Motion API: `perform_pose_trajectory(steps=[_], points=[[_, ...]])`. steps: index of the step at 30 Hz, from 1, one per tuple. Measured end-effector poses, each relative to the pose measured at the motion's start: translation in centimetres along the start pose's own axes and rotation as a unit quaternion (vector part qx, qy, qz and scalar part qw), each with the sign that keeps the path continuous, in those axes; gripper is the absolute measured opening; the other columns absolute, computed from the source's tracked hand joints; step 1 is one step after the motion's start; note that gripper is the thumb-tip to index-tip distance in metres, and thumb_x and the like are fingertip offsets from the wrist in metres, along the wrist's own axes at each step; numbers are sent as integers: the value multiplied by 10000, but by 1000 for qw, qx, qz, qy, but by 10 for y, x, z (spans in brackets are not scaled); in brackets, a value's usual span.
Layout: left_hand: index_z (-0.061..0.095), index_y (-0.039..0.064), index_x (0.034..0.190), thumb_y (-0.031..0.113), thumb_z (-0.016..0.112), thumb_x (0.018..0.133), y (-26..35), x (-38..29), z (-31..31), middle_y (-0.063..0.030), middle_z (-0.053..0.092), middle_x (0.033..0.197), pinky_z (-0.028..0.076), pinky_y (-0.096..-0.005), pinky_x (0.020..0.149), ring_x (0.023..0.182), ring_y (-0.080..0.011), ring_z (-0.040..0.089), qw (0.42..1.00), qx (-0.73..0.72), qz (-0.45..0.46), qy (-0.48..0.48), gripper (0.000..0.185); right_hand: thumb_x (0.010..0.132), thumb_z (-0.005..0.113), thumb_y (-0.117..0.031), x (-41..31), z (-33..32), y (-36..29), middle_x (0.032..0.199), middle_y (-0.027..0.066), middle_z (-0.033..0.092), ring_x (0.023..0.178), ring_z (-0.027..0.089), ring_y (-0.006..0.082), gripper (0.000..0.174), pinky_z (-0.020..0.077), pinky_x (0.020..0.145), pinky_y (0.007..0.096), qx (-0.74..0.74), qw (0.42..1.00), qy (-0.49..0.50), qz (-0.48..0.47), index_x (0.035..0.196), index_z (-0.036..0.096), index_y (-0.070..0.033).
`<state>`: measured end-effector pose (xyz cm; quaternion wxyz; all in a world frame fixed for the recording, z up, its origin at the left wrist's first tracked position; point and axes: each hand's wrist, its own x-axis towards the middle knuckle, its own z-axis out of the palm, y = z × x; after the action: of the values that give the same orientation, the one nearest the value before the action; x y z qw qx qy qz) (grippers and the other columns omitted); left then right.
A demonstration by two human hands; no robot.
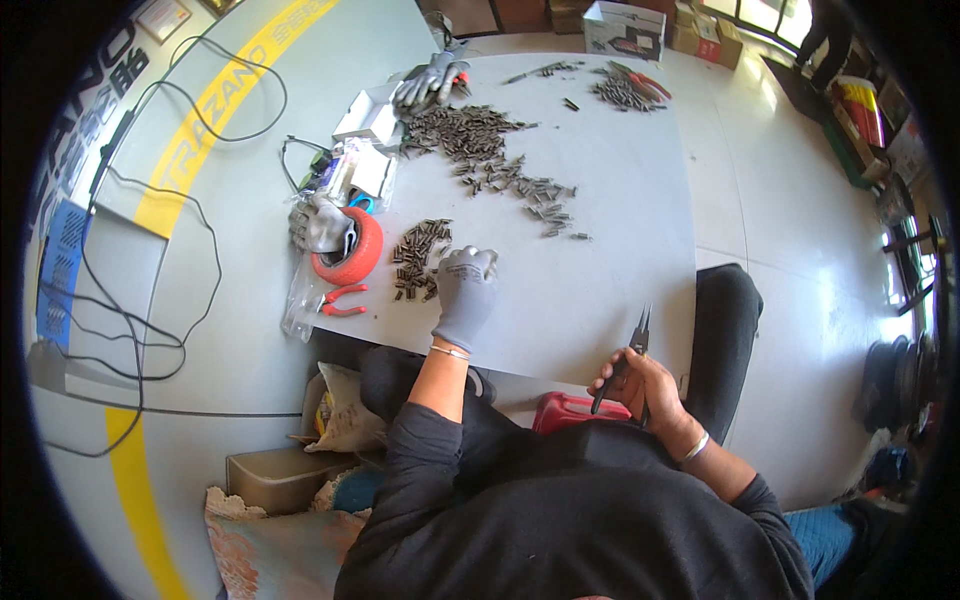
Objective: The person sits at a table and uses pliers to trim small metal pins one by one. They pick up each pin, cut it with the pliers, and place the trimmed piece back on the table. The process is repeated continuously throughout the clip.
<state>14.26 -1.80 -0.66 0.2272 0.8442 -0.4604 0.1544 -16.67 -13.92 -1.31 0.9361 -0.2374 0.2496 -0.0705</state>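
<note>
My left hand (466, 289) wears a grey work glove and rests just right of a small heap of dark metal coil springs (420, 259) on the grey table (600, 255). Its fingers are curled; whether a spring is between them is hidden. My bare right hand (646, 384) grips long-nosed pliers (641, 330) with dark handles near the table's front edge, slim jaws pointing away from me. Beyond my left hand spreads a larger heap of springs (465, 135), trailing off to the right.
Left of the small heap are an orange wheel (367, 247), a grey glove (319, 223) and red-handled pliers (345, 300). An open white box (367, 114) and more gloves (431, 81) sit farther back. Red-handled pliers (649, 85) lie on springs at the far right; a red case (574, 411) is below.
</note>
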Motion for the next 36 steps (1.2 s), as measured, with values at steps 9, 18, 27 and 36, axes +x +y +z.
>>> perform_pose_trajectory(steps=[9, 18, 27, 36], points=[[744, 109, 954, 101, 679, 791, -1, -3, 7, -118, 670, 888, 503, -462, 773, 842, -329, 630, 999, 24, -34, -25, 176, 1065, 441, -306, 0, -2, 2, 956, 131, 613, 941, 639, 309, 294, 502, 935, 543, -2, 1000, -10, -7, 1050, 547, -32], [706, 90, 1036, 80, 627, 793, 5, -7, 16, -91, 636, 976, 459, -452, 788, 901, -310, 601, 996, 69, -45, -43, 256, 1078, 419, -261, 0, 0, 1, 968, 146, 605, 942, 648, 323, 269, 529, 933, 518, -20, 999, -10, -23, 1074, 514, -9], [719, 107, 993, 76, 638, 797, -1, -14, 14, -106, 633, 902, 459, -464, 778, 867, -318, 599, 997, 44, -45, -39, 215, 1074, 413, -262, 1, -3, 3, 971, 151, 611, 949, 650, 334, 268, 519, 939, 544, -14, 999, -20, -28, 1083, 514, -13], [657, 12, 1267, 169, 566, 1043, 21, -19, 1, -23, 710, 1030, 568, -265, 803, 893, -95, 669, 699, -646, -307, -16, 288, 1067, 428, -260, 2, -5, 4, 992, 154, 618, 972, 651, 346, 263, 512, 943, 553, -23, 999, -10, -22, 1087, 521, -15]])
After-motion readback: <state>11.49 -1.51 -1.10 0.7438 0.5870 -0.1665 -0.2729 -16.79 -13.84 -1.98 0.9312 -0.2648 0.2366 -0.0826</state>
